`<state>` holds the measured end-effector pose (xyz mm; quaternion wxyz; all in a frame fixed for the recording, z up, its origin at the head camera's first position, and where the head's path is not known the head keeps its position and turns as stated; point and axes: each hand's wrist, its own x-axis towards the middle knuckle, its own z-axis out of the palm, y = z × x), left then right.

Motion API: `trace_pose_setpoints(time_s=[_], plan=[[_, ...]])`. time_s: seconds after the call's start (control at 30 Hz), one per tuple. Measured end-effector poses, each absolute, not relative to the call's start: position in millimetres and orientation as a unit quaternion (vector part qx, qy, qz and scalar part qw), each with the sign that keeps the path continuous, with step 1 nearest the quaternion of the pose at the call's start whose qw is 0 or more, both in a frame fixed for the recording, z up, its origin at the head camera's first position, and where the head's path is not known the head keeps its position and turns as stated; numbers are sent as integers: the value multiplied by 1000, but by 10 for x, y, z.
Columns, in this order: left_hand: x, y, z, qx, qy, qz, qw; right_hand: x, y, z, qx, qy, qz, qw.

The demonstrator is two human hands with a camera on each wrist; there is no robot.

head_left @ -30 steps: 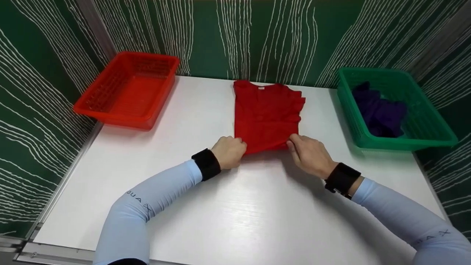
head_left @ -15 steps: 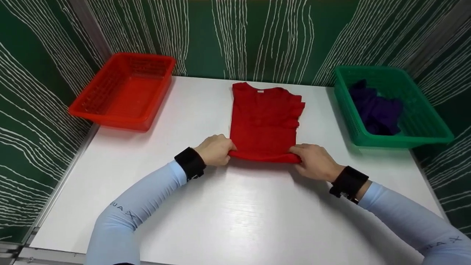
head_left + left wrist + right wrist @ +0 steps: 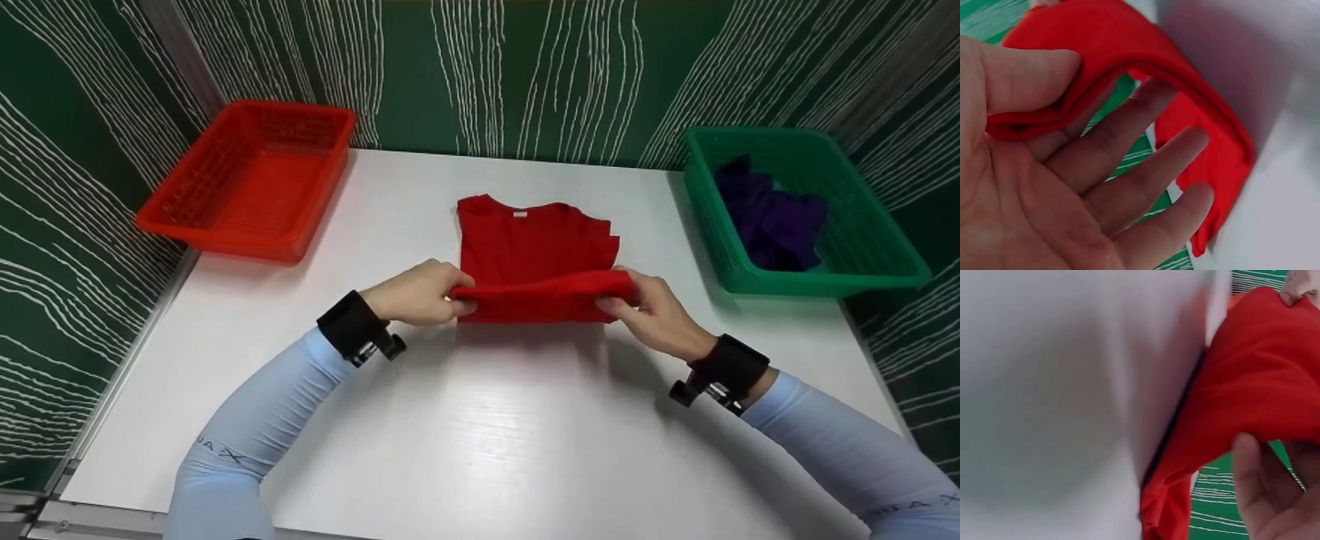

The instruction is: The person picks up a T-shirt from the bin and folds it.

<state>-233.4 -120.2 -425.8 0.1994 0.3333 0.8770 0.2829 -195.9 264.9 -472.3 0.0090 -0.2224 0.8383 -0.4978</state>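
A red shirt (image 3: 536, 244) with a small white neck label lies at mid-table in the head view, neckline toward the back wall. Its near part is lifted and folded back in a band, raised above the rest. My left hand (image 3: 415, 292) pinches the band's left end; the left wrist view shows thumb and index finger around several cloth layers, the other fingers (image 3: 1145, 185) spread beneath. At the right end, my right hand (image 3: 664, 313) pinches the same band, thumb on the near side and fingers partly hidden behind the cloth. Ruffled trim shows along the shirt's right side.
A red plastic basket (image 3: 300, 244) stands at the back left of the white table (image 3: 480, 450). At the back right is a green basket (image 3: 825, 285) holding crumpled purple cloth (image 3: 780, 225). Green walls with white streaks enclose the back and sides.
Both hands have raised the shirt's near edge and folded it up toward the neckline. The shirt has shifted nearer to me and now looks shorter.
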Motion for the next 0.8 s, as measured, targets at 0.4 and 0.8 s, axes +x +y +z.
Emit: trace_pose_setpoints(time_s=[0.4, 0.8], plan=[[-2857, -902, -4409, 157, 847, 507, 33, -2495, 2419, -4621, -112, 784, -607, -63], [-3775, -533, -4996, 53, 849, 524, 52, -3200, 2299, -4850, 54, 828, -557, -33]])
